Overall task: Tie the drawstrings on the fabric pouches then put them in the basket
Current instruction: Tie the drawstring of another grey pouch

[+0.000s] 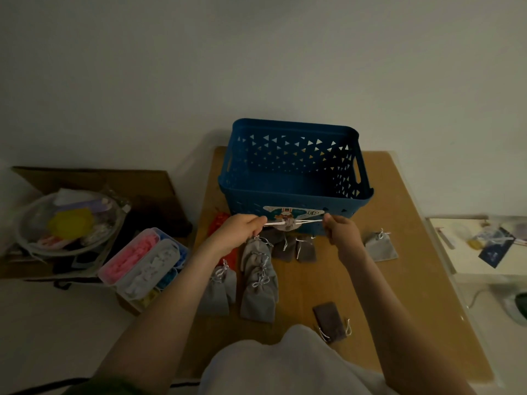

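A small grey pouch hangs in the air in front of the blue plastic basket. My left hand pinches its white drawstring on one side and my right hand pinches the other end, so the cord is stretched taut between them. Below, on the wooden table, lie several grey pouches with tied bows, several darker pouches near the basket, one light pouch to the right and one dark pouch close to me. The basket looks empty inside.
Orange-red fabric lies left of the basket. A compartment box with pink, white, blue and yellow items and a clear bowl of oddments sit on the left. A white side table with small items stands on the right.
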